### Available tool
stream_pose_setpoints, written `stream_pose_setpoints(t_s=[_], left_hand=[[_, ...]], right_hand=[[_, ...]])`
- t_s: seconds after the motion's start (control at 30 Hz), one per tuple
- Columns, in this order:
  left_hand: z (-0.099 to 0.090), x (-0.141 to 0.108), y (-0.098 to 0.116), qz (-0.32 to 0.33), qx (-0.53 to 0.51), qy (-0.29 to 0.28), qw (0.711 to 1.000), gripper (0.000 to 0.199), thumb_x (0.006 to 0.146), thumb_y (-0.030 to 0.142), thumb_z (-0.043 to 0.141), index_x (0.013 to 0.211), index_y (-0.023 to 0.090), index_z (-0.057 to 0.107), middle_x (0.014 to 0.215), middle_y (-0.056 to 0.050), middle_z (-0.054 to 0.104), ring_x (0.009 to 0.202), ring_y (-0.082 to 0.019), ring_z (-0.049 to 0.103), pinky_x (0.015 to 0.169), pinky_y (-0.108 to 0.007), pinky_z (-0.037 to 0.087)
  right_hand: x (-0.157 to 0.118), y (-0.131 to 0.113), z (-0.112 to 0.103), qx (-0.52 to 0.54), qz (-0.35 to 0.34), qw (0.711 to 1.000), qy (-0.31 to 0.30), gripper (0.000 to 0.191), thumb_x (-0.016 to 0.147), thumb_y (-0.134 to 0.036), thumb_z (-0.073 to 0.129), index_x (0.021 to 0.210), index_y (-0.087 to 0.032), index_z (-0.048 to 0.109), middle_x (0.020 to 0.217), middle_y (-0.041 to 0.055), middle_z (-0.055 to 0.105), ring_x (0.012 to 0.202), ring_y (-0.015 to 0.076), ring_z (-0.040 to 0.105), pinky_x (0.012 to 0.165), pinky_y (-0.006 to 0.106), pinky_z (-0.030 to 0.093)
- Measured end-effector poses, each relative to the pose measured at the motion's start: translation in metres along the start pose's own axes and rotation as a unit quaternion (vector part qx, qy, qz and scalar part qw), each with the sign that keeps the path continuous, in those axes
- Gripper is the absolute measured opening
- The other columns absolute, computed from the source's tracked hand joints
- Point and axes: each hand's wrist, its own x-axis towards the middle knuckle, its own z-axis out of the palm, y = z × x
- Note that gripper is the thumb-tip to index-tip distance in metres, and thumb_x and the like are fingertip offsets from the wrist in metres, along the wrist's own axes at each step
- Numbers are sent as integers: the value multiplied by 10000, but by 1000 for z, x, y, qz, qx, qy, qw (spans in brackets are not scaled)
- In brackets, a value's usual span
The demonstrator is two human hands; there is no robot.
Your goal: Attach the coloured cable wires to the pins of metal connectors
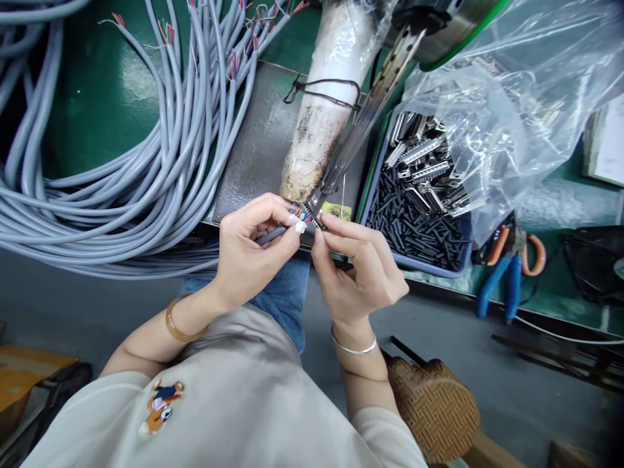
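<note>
My left hand (253, 250) is closed round the stripped end of a grey cable (271, 235), with something white on its finger and thumb tips. Thin coloured wires (303, 213) fan out from the cable between my two hands. With thumb and fingertips, my right hand (358, 266) pinches a small metal pin connector (319, 225), partly hidden by the fingers. A soldering iron (358, 117) slants down from above, its dark tip at the wires and connector. Close by on the left is the blackened lower end of a white wrapped roll (316, 123).
A bundle of grey cables (170, 156) with bared wires lies to the left. On the right, a bin (468, 253) holds metal connectors (426, 162) and black sleeves (414, 227), partly under clear plastic (517, 117). Beside it are blue-handled cutters (511, 279). A woven-top stool (433, 409) stands below.
</note>
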Motion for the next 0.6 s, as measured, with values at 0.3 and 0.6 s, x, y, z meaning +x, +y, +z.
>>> stream_pose_setpoints(t_s=[0.3,0.6], left_hand=[[1,4,-2,-50,-28,-4,998,171,770,159,777,682,156,630,692,20,580,607,-64,514,534,-180,405],[1,5,0,21,-6,10,1000,151,764,98,730,688,156,612,709,17,580,607,-63,516,522,-180,390]], right_hand=[[-2,2,0,0,-12,1000,-15,195,859,-66,717,881,-232,615,1043,38,813,883,158,788,775,280,654],[5,0,-1,2,-8,1000,-14,195,844,-75,755,936,-225,672,1051,31,809,925,163,783,842,287,654]])
